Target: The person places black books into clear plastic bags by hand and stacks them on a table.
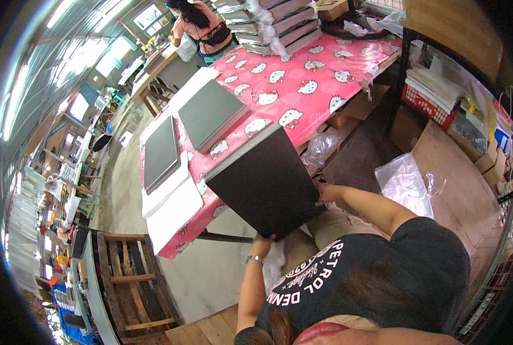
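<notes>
I have both hands on the black book (262, 187), tilted over the near edge of the pink-covered tabletop (299, 72). The left hand (262, 246) grips one corner nearest the body and the right hand (329, 192) the other; their fingers are bent in at the edges, but I cannot tell how far they reach underneath. The far part of the book overlaps the tabletop in my view, and I can't tell whether it rests there.

Just beyond lie a thick dark book (210, 112) and, further left, a flat dark book (161, 152). White sheets (176, 198) reach the tabletop's left edge. Pink cover stretches from the thick book to a tall stack (294, 29) at the back. On my left, concrete floor (118, 184) gives room beside the tabletop; a slatted pallet (132, 279) borders it. A plastic bag (405, 184) lies right of the right hand.
</notes>
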`<state>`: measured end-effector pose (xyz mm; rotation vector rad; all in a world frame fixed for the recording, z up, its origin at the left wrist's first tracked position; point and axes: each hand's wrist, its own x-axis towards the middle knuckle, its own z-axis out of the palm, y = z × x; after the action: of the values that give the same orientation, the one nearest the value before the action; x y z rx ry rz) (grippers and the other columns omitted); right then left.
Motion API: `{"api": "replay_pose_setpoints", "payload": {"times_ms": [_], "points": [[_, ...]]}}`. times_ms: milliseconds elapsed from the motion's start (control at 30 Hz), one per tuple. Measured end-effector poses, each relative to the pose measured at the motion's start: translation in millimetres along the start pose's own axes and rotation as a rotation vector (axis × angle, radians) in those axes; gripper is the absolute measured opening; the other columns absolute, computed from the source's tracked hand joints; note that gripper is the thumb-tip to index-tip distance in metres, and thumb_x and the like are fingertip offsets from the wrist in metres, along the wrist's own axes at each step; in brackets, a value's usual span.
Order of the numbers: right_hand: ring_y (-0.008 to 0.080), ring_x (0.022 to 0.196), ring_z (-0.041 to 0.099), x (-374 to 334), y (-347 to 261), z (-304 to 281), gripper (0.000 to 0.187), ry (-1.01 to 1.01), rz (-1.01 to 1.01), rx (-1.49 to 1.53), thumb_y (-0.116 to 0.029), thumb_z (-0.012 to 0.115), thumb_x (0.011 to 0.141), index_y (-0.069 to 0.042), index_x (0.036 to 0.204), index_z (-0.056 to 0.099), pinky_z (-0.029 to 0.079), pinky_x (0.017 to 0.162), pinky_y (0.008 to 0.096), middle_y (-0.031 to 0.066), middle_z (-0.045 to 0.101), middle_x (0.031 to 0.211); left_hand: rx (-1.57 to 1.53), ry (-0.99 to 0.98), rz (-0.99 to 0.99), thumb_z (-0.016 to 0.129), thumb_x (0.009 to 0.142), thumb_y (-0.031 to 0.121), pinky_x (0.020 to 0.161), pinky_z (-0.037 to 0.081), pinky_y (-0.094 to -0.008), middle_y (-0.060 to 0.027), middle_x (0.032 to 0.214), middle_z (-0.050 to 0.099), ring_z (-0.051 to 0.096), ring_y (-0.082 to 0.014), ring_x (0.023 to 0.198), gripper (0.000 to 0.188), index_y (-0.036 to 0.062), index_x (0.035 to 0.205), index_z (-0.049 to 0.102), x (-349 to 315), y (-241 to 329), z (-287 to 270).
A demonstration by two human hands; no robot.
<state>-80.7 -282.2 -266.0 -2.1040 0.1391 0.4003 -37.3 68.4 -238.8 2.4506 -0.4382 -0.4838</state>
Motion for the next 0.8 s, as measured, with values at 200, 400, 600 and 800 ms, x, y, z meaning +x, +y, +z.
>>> {"api": "replay_pose_setpoints", "payload": {"times_ms": [200, 400, 600, 800], "points": [[0.0303, 0.122, 0.044, 3.8, -28.0, -12.8, 0.092, 0.089, -0.126, 0.287, -0.04, 0.076, 0.07, -0.002, 0.138, 0.028, 0.034, 0.102, 0.0352, 0.0204, 0.046, 0.131, -0.035, -0.136, -0.133, 0.067, 0.078, 0.044, 0.092, 0.043, -0.0395, -0.0191, 0.116, 0.059, 0.055, -0.0352, 0.109, 0.056, 0.0018, 0.114, 0.058, 4.2, -19.4, -25.0], [0.032, 0.12, 0.044, 3.2, -37.6, -19.4, 0.083, 0.096, -0.13, 0.374, -0.037, 0.078, 0.069, -0.001, 0.131, 0.037, 0.034, 0.1, 0.037, 0.0196, 0.047, 0.129, -0.07, 0.52, -0.442, 0.063, 0.082, 0.043, 0.071, 0.05, -0.0355, -0.0184, 0.096, 0.064, 0.062, -0.0235, 0.08, 0.054, -0.0032, 0.111, 0.057, -95.6, -43.7, -196.6], [0.0363, 0.12, 0.039, -49.1, -154.5, -14.4, 0.081, 0.871, -0.687, -0.023, -0.029, 0.079, 0.066, -0.002, 0.129, 0.037, 0.031, 0.101, 0.0416, 0.0181, 0.043, 0.127, -0.702, 0.38, 0.182, 0.075, 0.069, 0.045, 0.06, 0.044, -0.0209, -0.003, 0.088, 0.055, 0.051, -0.0101, 0.072, 0.067, 0.001, 0.116, 0.056, -124.1, 100.2, -197.4], [0.0346, 0.11, 0.054, -75.6, -250.7, 7.8, 0.081, -0.058, -1.134, 0.244, -0.031, 0.077, 0.072, -0.009, 0.136, 0.033, 0.04, 0.096, 0.0371, 0.02, 0.048, 0.128, -0.994, -0.053, 0.375, 0.062, 0.07, -0.009, 0.079, 0.046, -0.0254, -0.0056, 0.098, 0.056, 0.054, -0.0151, 0.088, 0.046, 0.0003, 0.115, 0.056, -89.9, 183.7, -132.6]]}}
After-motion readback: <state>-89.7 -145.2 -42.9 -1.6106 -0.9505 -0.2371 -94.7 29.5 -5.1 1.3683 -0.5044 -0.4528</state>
